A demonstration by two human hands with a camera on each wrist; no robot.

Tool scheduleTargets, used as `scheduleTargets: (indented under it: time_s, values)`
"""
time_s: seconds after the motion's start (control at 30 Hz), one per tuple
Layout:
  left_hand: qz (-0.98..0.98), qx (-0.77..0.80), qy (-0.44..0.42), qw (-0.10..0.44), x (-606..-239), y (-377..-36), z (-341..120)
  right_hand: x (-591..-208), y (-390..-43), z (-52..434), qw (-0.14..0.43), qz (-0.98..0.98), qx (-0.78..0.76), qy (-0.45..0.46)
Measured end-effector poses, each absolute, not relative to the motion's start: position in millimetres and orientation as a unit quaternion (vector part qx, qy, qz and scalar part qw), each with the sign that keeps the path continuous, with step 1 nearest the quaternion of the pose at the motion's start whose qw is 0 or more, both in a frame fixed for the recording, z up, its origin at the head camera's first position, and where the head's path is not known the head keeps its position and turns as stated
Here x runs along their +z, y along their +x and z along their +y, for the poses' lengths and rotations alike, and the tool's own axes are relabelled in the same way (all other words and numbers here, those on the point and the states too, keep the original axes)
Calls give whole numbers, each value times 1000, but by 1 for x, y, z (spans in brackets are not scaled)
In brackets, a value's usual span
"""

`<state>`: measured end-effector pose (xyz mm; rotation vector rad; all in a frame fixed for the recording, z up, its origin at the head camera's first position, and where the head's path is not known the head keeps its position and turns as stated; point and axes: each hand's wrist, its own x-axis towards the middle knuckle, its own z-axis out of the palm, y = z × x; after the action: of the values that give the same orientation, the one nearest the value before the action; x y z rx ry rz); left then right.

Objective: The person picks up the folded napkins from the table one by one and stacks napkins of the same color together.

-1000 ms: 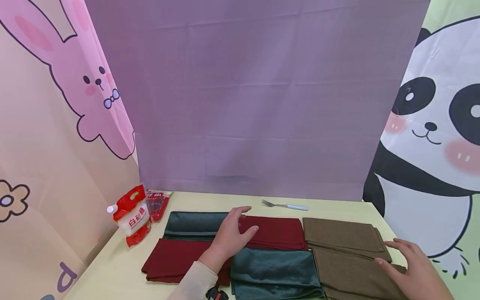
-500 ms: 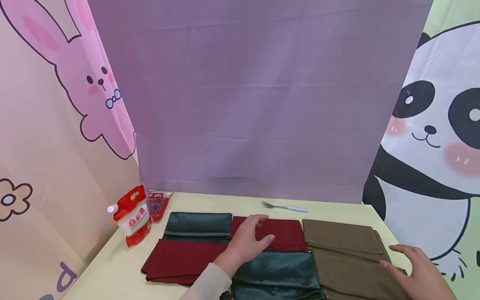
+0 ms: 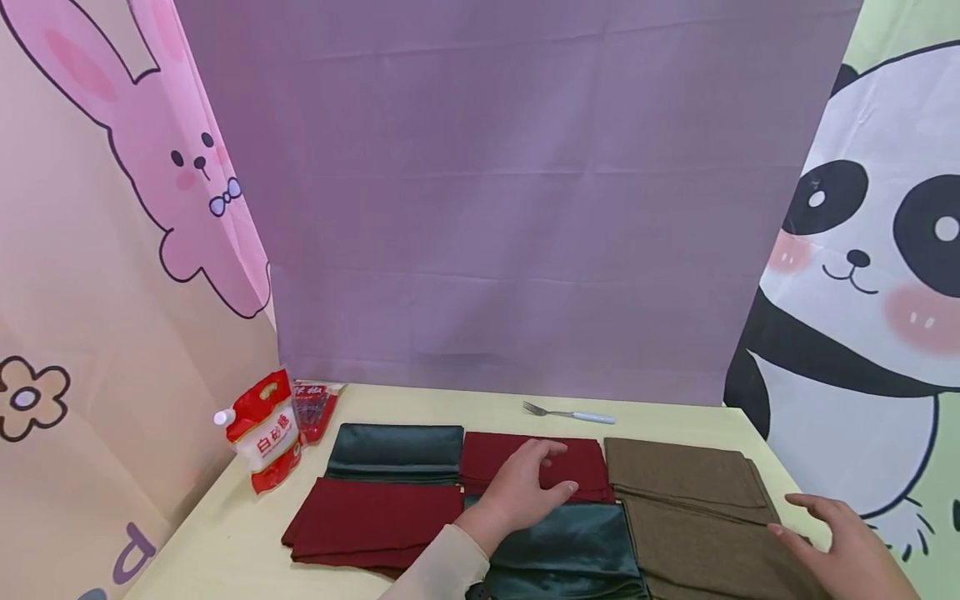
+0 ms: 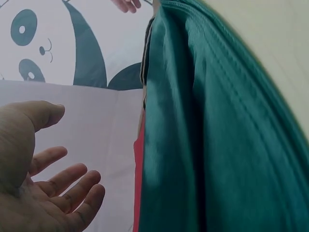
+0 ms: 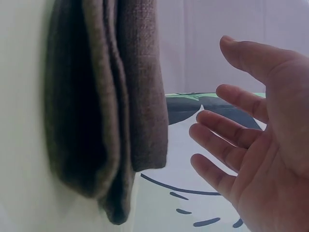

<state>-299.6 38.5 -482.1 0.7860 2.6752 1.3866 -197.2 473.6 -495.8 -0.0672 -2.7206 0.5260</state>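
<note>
Folded cloths lie in two rows on the table. The far row has a dark green cloth (image 3: 396, 452), a dark red cloth (image 3: 585, 467) and a brown cloth (image 3: 682, 473). In the near row are another red cloth (image 3: 375, 521), another green cloth (image 3: 566, 550) and another brown cloth (image 3: 708, 546). My left hand (image 3: 521, 496) hovers where the far red and near green cloths meet, hiding parts of both; its fingers are loosely bent around nothing. Beside the brown cloths' right edge is my right hand (image 3: 847, 542), fingers spread and holding nothing; the right wrist view shows a gap to the fabric.
A fork (image 3: 568, 412) with a pale handle lies behind the cloths. At the back left stand a red-and-white spouted bag (image 3: 268, 433) and a smaller red packet (image 3: 315, 410). A purple backdrop (image 3: 502, 200) hangs behind the table (image 3: 225, 550).
My left hand has moved right and a little nearer, from the boundary between the far green and red cloths. My right hand has shifted slightly right. The cloths have stayed in place.
</note>
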Motion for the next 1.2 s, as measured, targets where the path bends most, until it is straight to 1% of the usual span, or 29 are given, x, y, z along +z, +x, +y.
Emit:
scheduleTargets:
  time_s: [0.5, 0.73, 0.83, 0.93, 1.13, 1.2]
  values:
    - [856, 444, 264, 33, -486, -298, 66, -502, -201, 487, 112, -966, 231, -30]
    - [864, 432, 258, 33, -482, -293, 78, -508, -199, 495, 128, -964, 232, -18]
    - [867, 425, 259, 32, -481, -291, 83, -510, -198, 497, 125, -965, 229, -20]
    - [870, 417, 260, 32, -483, -292, 86, -509, -198, 498, 104, -967, 231, -27]
    - [874, 408, 262, 40, -487, -294, 93, -503, -200, 499, 29, -968, 239, -65]
    - [873, 408, 262, 43, -489, -294, 95, -503, -200, 499, 17, -968, 239, -72]
